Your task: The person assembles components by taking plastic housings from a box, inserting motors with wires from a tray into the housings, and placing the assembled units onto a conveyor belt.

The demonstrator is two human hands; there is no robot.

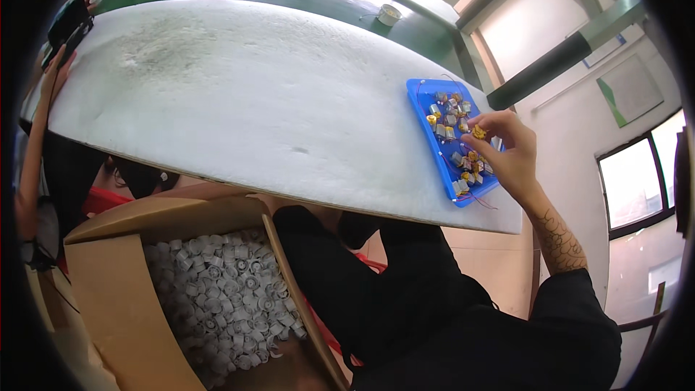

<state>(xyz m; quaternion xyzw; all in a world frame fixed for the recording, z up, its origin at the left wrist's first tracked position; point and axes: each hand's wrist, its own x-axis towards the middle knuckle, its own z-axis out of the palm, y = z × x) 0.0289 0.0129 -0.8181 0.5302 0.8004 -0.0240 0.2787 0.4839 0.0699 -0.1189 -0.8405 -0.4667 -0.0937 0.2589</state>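
My right hand [510,148] is over the right side of a blue tray [427,146], thumb and fingers closed in a pinch. Between the fingertips is a small yellow-ended component [478,132]. Several small silver blocks with yellow ends [447,132] lie loose in the tray, some with thin red wires and little white connectors. One wire trails over the tray's near edge. I do not see my left hand.
A cardboard box [108,289] full of small white plastic caps [232,297] stands lower left, beside my legs. The white tabletop [275,101] stretches left to another person's hand [61,65] holding something dark. White cups [389,14] stand on the green surface [311,0] beyond.
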